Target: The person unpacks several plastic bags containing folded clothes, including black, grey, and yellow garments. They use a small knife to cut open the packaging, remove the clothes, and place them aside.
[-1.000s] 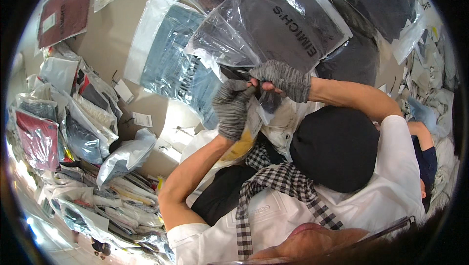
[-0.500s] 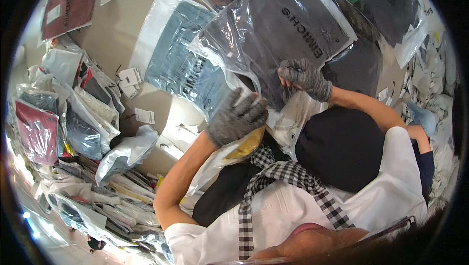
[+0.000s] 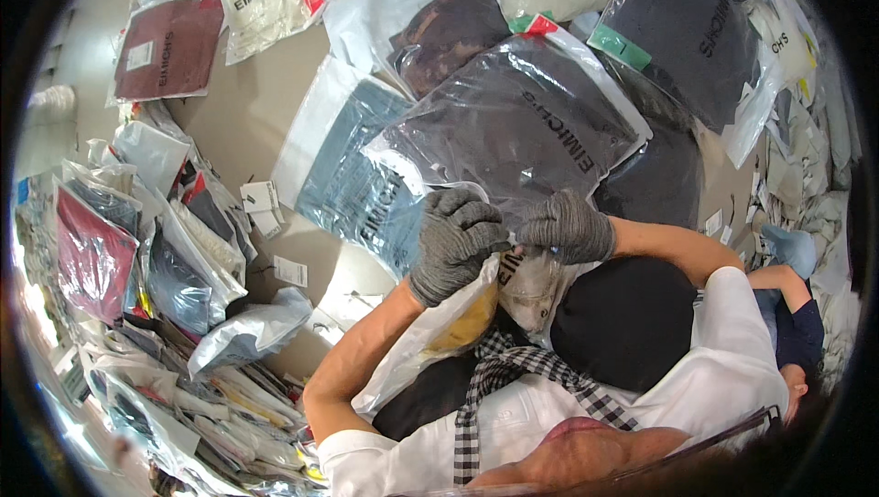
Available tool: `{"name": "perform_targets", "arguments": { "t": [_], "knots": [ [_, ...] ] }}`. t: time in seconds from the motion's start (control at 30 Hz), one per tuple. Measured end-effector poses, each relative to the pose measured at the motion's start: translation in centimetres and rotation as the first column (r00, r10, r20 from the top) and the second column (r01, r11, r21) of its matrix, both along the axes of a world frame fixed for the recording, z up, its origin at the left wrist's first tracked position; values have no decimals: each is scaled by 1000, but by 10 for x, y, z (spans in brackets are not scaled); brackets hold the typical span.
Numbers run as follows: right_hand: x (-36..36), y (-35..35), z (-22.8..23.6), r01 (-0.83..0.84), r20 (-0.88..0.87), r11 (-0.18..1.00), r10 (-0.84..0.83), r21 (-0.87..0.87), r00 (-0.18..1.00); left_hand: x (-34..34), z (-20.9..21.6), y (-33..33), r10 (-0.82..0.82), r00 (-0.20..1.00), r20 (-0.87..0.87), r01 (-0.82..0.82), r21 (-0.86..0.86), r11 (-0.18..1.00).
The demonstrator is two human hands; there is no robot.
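Note:
My left hand (image 3: 458,245), in a grey glove, has its fingers curled closed at the top edge of a plastic bag (image 3: 462,321) with a yellow garment showing inside. Right beside it, my right hand (image 3: 566,229), gloved too, is closed, its fingertips nearly meeting the left ones. What the right fingers pinch is too small to make out. Beneath them a bagged beige garment (image 3: 533,294) leans near my lap. Just beyond both hands lies a bagged dark grey garment (image 3: 513,121), partly over a bagged blue one (image 3: 352,149).
Piles of bagged garments (image 3: 179,268) stand on the left, with a maroon one (image 3: 169,53) farther off. White paper tags (image 3: 263,206) lie on the floor. More dark bagged clothes (image 3: 682,30) are at the far right. Another person (image 3: 795,314) is at the right edge.
My right hand has moved down and left, close to the left hand. The left hand has closed more. The view has shifted, showing more of the far bags.

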State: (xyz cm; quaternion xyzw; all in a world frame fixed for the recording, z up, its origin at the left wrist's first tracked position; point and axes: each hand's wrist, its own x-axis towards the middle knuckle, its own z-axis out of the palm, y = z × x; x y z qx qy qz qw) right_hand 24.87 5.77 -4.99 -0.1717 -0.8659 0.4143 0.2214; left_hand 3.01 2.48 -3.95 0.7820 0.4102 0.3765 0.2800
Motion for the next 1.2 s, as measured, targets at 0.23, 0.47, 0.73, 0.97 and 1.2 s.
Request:
{"name": "perform_targets", "arguments": {
  "t": [0.23, 0.47, 0.73, 0.97, 1.2],
  "knots": [
    [-1, 14, 22, -109, -60, 983, 101, -149, 993, -103, -62, 33, 394, 883, -256, -386, 82, 919],
    [-11, 90, -44, 354, 444, 934, -296, -54, 846, -137, -153, -23, 703, 688, -181, -698, -427, 574],
    [-28, 112, -109, 269, 587, 957, -280, 109, 759, -148, -206, -112, 669, 623, -405, -744, -573, 344],
    [40, 205, -18, 189, 632, 783, -597, 593, 494, -149, -191, -121, 700, 462, -545, -852, -492, 179],
    [138, 240, 9, -75, 553, 556, -786, 828, 276, -141, -203, -123, 818, 237, -524, -200, -850, -487]
  ]
}}
